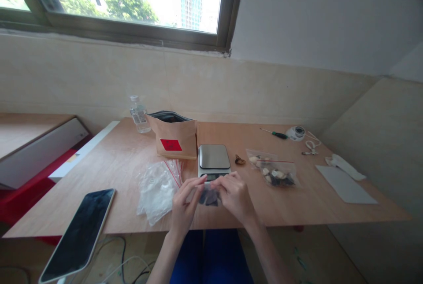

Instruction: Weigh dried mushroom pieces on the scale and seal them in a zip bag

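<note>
Between my two hands is a small clear zip bag with dark pieces in its lower part. My left hand pinches the bag's top edge on the left, and my right hand pinches it on the right. My fingers partly cover the bag's upper edge. Just beyond them stands a digital kitchen scale with a bare steel plate; its display is partly hidden by my fingers. Left of my left hand lie several clear empty zip bags with red seal lines.
A brown paper pouch stands open behind the scale, near a water bottle. One brown dried piece and filled zip bags lie right. A phone juts over the front edge. Farther right are a screwdriver, small camera and white sheet.
</note>
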`<state>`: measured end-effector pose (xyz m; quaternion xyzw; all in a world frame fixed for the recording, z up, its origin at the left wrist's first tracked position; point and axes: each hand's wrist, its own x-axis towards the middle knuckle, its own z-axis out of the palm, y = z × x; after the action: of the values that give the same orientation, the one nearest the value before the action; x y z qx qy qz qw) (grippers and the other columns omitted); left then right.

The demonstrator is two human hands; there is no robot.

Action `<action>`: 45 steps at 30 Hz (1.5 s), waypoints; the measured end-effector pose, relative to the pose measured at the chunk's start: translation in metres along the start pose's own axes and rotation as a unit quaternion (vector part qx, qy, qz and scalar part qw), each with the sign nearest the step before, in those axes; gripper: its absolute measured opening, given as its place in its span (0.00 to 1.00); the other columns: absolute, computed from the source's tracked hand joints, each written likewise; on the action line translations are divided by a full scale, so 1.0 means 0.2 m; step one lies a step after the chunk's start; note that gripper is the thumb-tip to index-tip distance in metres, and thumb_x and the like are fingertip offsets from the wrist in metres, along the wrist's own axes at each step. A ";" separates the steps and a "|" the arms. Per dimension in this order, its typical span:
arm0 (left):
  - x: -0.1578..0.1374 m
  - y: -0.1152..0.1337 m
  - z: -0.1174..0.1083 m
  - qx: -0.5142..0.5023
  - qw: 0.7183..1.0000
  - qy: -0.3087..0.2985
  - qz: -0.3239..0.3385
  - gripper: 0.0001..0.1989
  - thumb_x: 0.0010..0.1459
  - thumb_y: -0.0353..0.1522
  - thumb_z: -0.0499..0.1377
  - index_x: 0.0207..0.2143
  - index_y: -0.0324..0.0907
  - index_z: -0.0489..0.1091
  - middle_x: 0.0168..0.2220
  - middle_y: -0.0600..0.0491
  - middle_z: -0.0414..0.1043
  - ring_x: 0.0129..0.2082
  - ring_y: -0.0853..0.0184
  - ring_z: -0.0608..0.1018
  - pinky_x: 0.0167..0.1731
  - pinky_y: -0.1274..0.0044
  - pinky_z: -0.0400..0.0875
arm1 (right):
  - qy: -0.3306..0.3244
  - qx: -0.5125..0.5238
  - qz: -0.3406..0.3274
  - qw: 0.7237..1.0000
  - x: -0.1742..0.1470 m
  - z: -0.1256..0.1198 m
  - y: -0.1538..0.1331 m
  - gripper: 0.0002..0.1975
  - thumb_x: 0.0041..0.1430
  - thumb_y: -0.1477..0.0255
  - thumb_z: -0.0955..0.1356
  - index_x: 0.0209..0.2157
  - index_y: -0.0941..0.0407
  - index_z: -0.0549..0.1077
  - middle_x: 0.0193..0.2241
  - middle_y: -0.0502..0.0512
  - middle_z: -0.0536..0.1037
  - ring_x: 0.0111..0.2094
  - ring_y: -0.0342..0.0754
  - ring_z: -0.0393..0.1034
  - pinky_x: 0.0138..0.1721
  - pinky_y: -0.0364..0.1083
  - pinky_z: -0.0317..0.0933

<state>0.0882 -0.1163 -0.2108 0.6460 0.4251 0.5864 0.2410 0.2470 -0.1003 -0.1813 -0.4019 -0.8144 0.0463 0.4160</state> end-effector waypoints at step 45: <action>0.01 -0.04 -0.07 -0.125 0.959 0.087 -0.239 0.20 0.59 0.45 0.52 0.27 0.39 0.71 0.22 0.54 0.70 0.24 0.70 0.72 0.26 0.79 0.67 | 0.090 -0.276 0.425 0.857 -0.32 -0.73 0.82 0.34 0.55 0.51 0.58 0.49 0.66 0.69 0.43 0.75 0.73 0.46 0.67 0.66 0.43 0.61 0.60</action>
<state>0.0729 -0.1122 -0.2132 0.4365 0.5102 0.6141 0.4148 0.4745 -0.0726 -0.1947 -0.8096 -0.5028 -0.0444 0.2995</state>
